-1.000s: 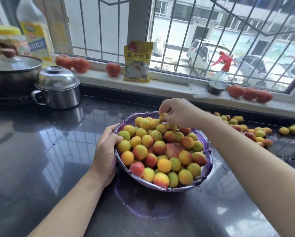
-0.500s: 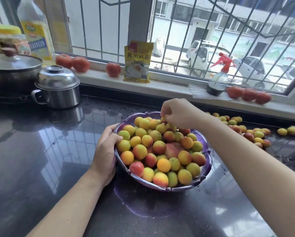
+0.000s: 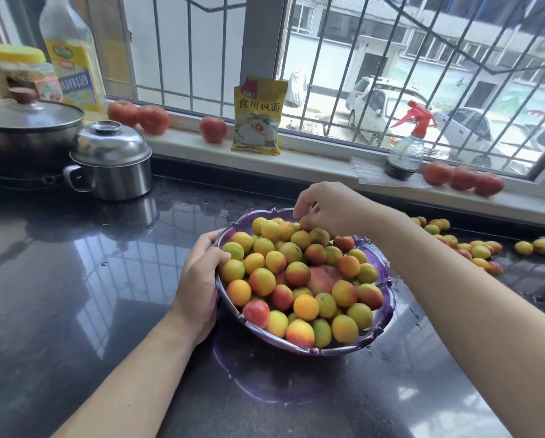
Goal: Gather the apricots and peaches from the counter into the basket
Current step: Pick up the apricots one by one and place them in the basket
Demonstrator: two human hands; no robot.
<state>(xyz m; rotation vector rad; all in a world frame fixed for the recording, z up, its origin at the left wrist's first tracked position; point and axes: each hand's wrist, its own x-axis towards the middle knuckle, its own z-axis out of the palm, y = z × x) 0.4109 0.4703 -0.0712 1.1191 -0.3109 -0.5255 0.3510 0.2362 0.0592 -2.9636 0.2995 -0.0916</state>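
Note:
A purple plastic basket (image 3: 380, 325) stands on the dark counter, heaped with yellow, orange and red apricots (image 3: 306, 306) and a larger pink peach (image 3: 323, 278) among them. My left hand (image 3: 201, 273) grips the basket's left rim. Over the far rim my right hand (image 3: 331, 207) hovers, fingertips pinched on an apricot (image 3: 306, 223) that rests against the pile. Several loose apricots (image 3: 479, 251) lie on the counter to the right, behind my right forearm.
A steel lidded pot (image 3: 113, 159) and a dark pan (image 3: 24, 128) stand at the left. On the windowsill sit tomatoes (image 3: 152, 119), a yellow packet (image 3: 258, 116) and a spray bottle (image 3: 405, 150). An oil bottle (image 3: 72, 55) stands far left.
My right hand has lowered its apricot onto the far side of the pile, fingers loosening slightly. My left hand has stayed on the rim.

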